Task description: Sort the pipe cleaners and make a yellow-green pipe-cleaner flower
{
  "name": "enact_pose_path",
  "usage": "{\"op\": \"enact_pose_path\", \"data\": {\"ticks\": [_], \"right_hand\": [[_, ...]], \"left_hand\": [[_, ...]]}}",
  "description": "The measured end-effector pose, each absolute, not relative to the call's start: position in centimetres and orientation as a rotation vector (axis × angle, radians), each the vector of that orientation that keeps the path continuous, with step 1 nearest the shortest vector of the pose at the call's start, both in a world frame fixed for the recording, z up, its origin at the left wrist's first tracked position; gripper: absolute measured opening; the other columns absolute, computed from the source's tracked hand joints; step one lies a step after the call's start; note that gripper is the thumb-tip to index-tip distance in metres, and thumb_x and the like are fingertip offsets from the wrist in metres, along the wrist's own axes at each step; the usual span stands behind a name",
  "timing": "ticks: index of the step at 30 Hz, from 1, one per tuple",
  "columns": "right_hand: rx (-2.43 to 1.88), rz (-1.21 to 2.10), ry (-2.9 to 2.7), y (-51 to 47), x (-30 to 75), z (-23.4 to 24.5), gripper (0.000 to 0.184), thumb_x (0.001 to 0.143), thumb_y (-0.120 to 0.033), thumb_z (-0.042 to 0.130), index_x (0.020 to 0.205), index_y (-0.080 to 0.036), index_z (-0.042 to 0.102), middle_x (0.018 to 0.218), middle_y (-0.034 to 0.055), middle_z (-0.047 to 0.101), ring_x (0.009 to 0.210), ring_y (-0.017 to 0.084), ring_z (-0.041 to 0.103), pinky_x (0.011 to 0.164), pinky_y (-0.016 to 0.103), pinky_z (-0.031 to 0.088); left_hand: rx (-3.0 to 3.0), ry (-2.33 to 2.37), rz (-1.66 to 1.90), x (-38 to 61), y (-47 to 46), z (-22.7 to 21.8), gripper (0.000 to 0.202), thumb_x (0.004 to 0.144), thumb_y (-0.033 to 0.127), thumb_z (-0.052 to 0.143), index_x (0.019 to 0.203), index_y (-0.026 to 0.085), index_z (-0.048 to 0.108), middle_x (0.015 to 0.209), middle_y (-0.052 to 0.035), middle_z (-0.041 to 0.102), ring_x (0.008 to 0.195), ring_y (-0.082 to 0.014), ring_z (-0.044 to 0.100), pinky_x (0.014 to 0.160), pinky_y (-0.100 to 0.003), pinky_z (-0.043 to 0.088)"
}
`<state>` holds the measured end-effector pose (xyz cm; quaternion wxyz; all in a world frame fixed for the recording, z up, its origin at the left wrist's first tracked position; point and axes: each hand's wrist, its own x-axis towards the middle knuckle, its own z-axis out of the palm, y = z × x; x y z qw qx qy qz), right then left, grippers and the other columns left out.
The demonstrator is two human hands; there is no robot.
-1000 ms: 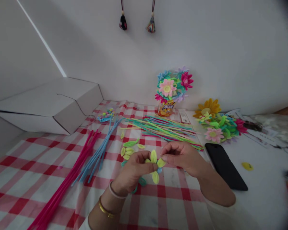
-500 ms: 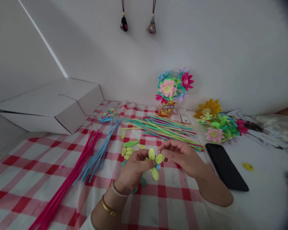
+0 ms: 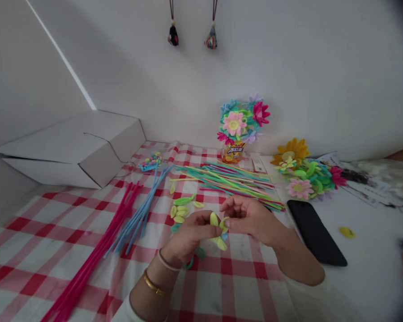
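Observation:
Between my two hands is a yellow pipe-cleaner flower (image 3: 214,219) with several looped petals and a bit of blue at its middle. My left hand (image 3: 194,235) is closed, pinching the flower near its centre between thumb and fingers. The fingers of my right hand (image 3: 246,217) pinch the petal on the flower's right side. Loose yellow petals (image 3: 179,219) lie just beyond my left hand, beside a green leaf-shaped loop (image 3: 184,200). Teal loops (image 3: 199,253) lie partly hidden under my left wrist.
Pink pipe cleaners (image 3: 97,250) and blue ones (image 3: 141,214) lie at left; a mixed pile (image 3: 231,179) lies ahead. A white box (image 3: 67,138) stands back left. Finished flowers fill an orange-labelled container (image 3: 233,154); more flowers (image 3: 300,188) lie right, near a black phone (image 3: 315,232).
The flower has turned and tilted in my left hand, so its petals show more edge-on. My right fingers have moved slightly left and closer onto the right petal.

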<state>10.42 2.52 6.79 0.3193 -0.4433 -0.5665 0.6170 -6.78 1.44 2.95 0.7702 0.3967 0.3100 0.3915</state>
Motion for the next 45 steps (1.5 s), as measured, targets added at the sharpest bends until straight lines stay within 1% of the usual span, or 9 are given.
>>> {"op": "enact_pose_path", "data": {"ticks": [5,9,12,17,23,28,34,40,45], "right_hand": [[-1.145,1.568,-1.588,3.0,10.0,6.8,0.017,0.071,-0.026,0.065,0.086,-0.019,0.06,0.072,-0.0011,0.059,0.063,0.01,0.052,0.058,0.023,0.042],[-1.166,1.33,-1.644,5.0,9.5,6.0,0.023,0.076,-0.037,0.06,0.088,-0.017,0.06,0.08,0.0024,0.061,0.068,0.013,0.054,0.063,0.026,0.043],[-1.345,1.085,-1.877,6.7,8.6,4.5,0.018,0.076,-0.034,0.058,0.08,-0.017,0.061,0.071,0.0004,0.061,0.061,0.012,0.052,0.057,0.024,0.039],[-1.511,0.72,-2.401,7.7,6.1,2.3,0.012,0.075,-0.022,0.054,0.076,-0.016,0.064,0.07,0.0041,0.064,0.061,0.013,0.052,0.053,0.024,0.031],[-1.552,0.727,-2.562,7.1,6.2,1.4,0.012,0.069,-0.014,0.056,0.073,-0.015,0.066,0.071,0.0044,0.066,0.057,0.012,0.053,0.049,0.023,0.027],[-1.612,0.684,-2.615,7.8,7.8,2.5,0.011,0.068,-0.018,0.058,0.067,-0.014,0.068,0.068,0.0065,0.068,0.058,0.014,0.056,0.05,0.023,0.029],[-1.475,0.566,-2.586,8.5,3.5,2.5,0.024,0.081,-0.023,0.047,0.094,-0.017,0.066,0.091,0.0084,0.069,0.077,0.017,0.059,0.062,0.024,0.035],[-1.291,0.694,-2.668,9.0,0.2,1.2,0.021,0.07,-0.016,0.058,0.087,-0.018,0.068,0.084,0.0071,0.07,0.071,0.016,0.059,0.059,0.023,0.034],[-1.333,0.783,-2.537,9.1,3.7,1.4,0.024,0.071,-0.009,0.049,0.087,-0.015,0.066,0.087,0.008,0.067,0.072,0.014,0.056,0.061,0.024,0.034]], "left_hand": [[0.798,0.696,0.935,-7.3,1.6,3.2,0.012,0.057,0.013,0.072,0.059,0.013,0.061,0.057,0.0021,0.052,0.053,-0.0079,0.044,0.054,-0.022,0.035],[0.584,0.581,1.238,-8.9,2.4,3.9,0.007,0.06,0.015,0.069,0.062,0.016,0.062,0.067,-0.0007,0.06,0.068,-0.0149,0.056,0.069,-0.03,0.044],[0.388,0.471,1.447,-10.3,3.1,4.1,0.005,0.066,0.016,0.065,0.065,0.02,0.062,0.073,0.0011,0.065,0.076,-0.0157,0.059,0.077,-0.034,0.045],[0.236,0.384,1.588,-11.6,3.7,3.6,0.005,0.073,0.019,0.06,0.07,0.022,0.064,0.074,0.0018,0.068,0.079,-0.0168,0.06,0.075,-0.034,0.047],[0.195,0.317,1.7,-12.1,3.9,3.3,0.007,0.074,0.019,0.057,0.073,0.022,0.064,0.073,0.0011,0.068,0.077,-0.017,0.06,0.072,-0.034,0.046],[0.194,0.245,1.746,-12.3,3.8,3.3,0.011,0.074,0.02,0.057,0.082,0.024,0.064,0.076,0.0022,0.068,0.076,-0.0155,0.059,0.069,-0.032,0.046],[0.21,0.233,1.75,-12.2,3.7,3.3,0.013,0.074,0.019,0.056,0.084,0.023,0.063,0.076,0.0019,0.067,0.075,-0.0147,0.058,0.069,-0.031,0.046],[0.198,0.243,1.752,-12.4,3.9,3.2,0.01,0.073,0.018,0.057,0.082,0.022,0.062,0.075,0.0016,0.066,0.074,-0.0149,0.057,0.067,-0.032,0.046],[0.188,0.23,1.758,-12.4,3.7,3.2,0.006,0.074,0.018,0.057,0.077,0.021,0.061,0.076,0.0022,0.066,0.076,-0.0145,0.057,0.068,-0.032,0.047]]}}
